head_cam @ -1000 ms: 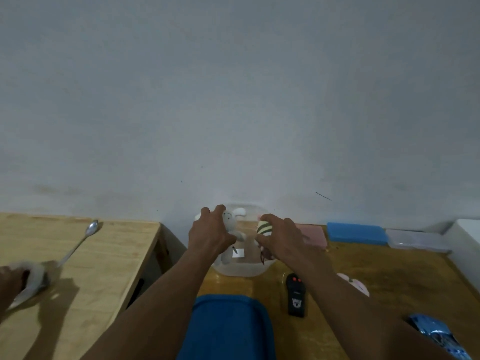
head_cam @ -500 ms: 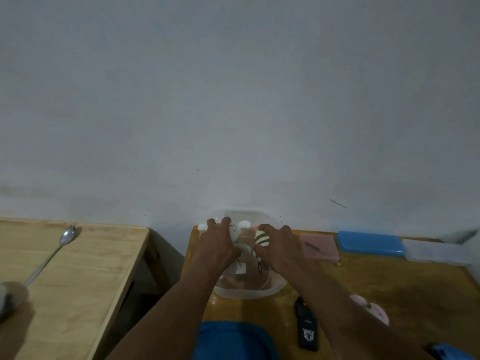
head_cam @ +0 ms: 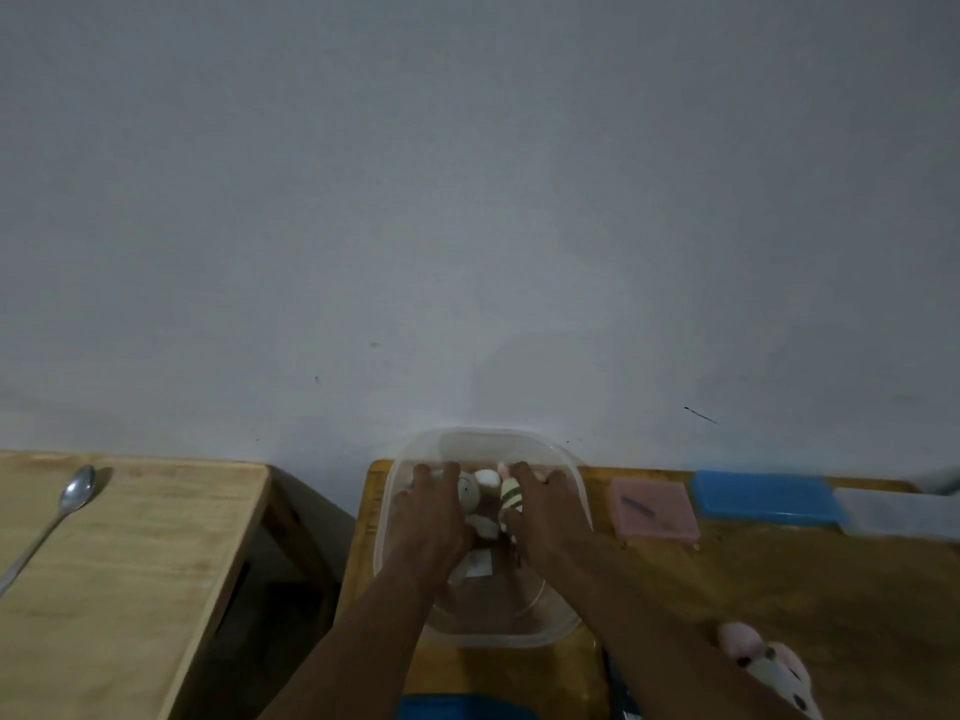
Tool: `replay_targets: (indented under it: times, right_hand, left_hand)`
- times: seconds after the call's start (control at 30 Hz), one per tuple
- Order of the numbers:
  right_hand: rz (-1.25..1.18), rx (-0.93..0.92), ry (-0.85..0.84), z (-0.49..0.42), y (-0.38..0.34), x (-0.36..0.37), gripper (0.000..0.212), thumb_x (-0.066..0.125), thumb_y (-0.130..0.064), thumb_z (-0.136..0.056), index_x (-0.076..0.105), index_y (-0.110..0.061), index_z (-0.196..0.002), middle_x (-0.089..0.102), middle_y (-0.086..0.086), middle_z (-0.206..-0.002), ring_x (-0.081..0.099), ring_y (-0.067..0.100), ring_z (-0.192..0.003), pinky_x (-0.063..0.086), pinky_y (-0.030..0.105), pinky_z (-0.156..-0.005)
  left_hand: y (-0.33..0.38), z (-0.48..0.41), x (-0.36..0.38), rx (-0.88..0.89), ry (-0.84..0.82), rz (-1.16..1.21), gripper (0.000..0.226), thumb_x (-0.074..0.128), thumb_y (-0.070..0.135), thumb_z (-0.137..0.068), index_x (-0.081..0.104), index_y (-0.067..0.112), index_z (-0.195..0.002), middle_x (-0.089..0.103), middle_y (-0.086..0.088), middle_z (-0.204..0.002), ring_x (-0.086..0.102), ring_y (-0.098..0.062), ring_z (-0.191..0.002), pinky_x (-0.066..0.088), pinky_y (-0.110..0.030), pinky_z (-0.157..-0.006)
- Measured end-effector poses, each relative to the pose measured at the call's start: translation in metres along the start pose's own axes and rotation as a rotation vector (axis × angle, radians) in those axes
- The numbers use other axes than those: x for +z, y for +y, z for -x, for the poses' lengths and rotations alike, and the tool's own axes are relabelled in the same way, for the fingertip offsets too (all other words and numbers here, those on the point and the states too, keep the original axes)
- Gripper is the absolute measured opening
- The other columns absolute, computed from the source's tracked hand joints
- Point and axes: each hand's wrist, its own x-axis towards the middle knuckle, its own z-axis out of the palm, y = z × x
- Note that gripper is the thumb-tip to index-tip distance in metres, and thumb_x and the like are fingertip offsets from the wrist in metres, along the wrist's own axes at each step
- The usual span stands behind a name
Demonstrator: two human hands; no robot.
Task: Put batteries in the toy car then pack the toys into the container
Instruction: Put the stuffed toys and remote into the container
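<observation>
Both hands have sunk deeper into the clear container (head_cam: 575, 472) on the counter (head_cam: 779, 579) than a second ago. The left hand (head_cam: 428, 527) curls its fingers (head_cam: 451, 474) round a white plush toy (head_cam: 469, 492). The right hand (head_cam: 548, 519) grips a striped toy (head_cam: 511, 498) beside it. These two look nearly packed. A pink-eared plush toy (head_cam: 774, 665) waits on the counter to the right. The toy car is out of view.
</observation>
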Motion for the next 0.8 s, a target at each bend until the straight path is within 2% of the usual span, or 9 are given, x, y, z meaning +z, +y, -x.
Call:
replay_targets:
  times: [0.17, 0.37, 0.53, 0.63, 0.8]
  right_hand:
    - [0.011, 0.034, 0.018, -0.01, -0.002, 0.001, 0.047, 0.059, -0.025, -0.089, 0.037, -0.017, -0.129, 0.051, 0.015, -0.122, 0.052, 0.031, -0.112, 0.044, 0.036, -0.086]
    - [0.043, 0.022, 0.046, -0.009, -0.001, 0.006, 0.044, 0.059, -0.024, -0.088, 0.039, -0.018, -0.127, 0.055, 0.013, -0.121, 0.052, 0.029, -0.111, 0.047, 0.037, -0.088]
    - [0.063, 0.014, 0.083, -0.004, -0.003, 0.007, 0.048, 0.058, -0.028, -0.091, 0.037, -0.021, -0.133, 0.045, 0.013, -0.134, 0.041, 0.029, -0.123, 0.04, 0.034, -0.098]
    - [0.045, 0.022, 0.083, -0.002, -0.005, 0.007, 0.049, 0.057, -0.031, -0.092, 0.036, -0.021, -0.134, 0.039, 0.014, -0.136, 0.039, 0.029, -0.124, 0.04, 0.033, -0.099]
    - [0.069, -0.017, 0.057, 0.006, -0.009, 0.0, 0.05, 0.053, -0.022, -0.093, 0.033, -0.016, -0.139, 0.038, 0.016, -0.137, 0.04, 0.03, -0.125, 0.04, 0.036, -0.099]
  left_hand:
    - [0.003, -0.009, 0.006, 0.002, 0.033, -0.005, 0.07, 0.074, 0.031, -0.079, 0.04, 0.028, -0.141, 0.028, -0.009, -0.142, 0.055, -0.031, -0.112, 0.05, -0.039, -0.096]
    - [0.0, -0.011, 0.009, -0.001, -0.014, -0.004, 0.078, 0.071, 0.029, -0.084, 0.029, 0.027, -0.15, 0.022, -0.013, -0.151, 0.048, -0.034, -0.125, 0.044, -0.038, -0.105]
    - [0.003, -0.005, 0.005, 0.008, -0.01, 0.016, 0.074, 0.066, 0.026, -0.089, 0.025, 0.028, -0.151, 0.019, -0.012, -0.154, 0.045, -0.031, -0.13, 0.044, -0.037, -0.106]
    - [0.003, -0.001, 0.001, 0.02, -0.021, 0.032, 0.073, 0.063, 0.024, -0.091, 0.023, 0.028, -0.152, 0.015, -0.012, -0.156, 0.044, -0.032, -0.131, 0.044, -0.037, -0.106]
    - [0.013, 0.013, -0.015, 0.057, -0.034, -0.012, 0.072, 0.05, 0.007, -0.096, 0.015, 0.026, -0.155, 0.006, -0.017, -0.159, 0.038, -0.034, -0.137, 0.038, -0.036, -0.109]
